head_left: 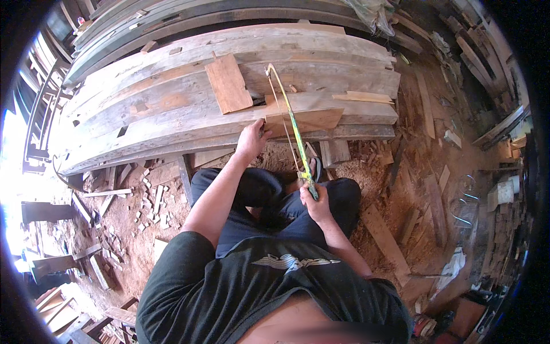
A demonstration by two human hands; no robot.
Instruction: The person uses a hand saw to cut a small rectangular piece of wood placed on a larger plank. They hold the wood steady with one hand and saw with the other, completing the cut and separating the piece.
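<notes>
My right hand [316,204] is wrapped round the handle of a bow saw [295,129] with a yellow-green frame. The saw points away from me, and its thin blade crosses the wooden board [318,119] at the near edge of the timber stack. At that board's left end, my left hand [252,142] is closed on it, with the fingertips partly hidden. How deep the blade sits in the wood cannot be made out. Farther back lies a reddish-brown rectangular board [228,83] with a narrow tongue at its far end.
Long, thick planks [154,106] form a low stack in front of me. A thin light strip [362,97] lies on its right part. Small wood offcuts [150,200] litter the sawdust-covered floor at left. At right are loose boards [385,243] and a white plastic bag [452,266].
</notes>
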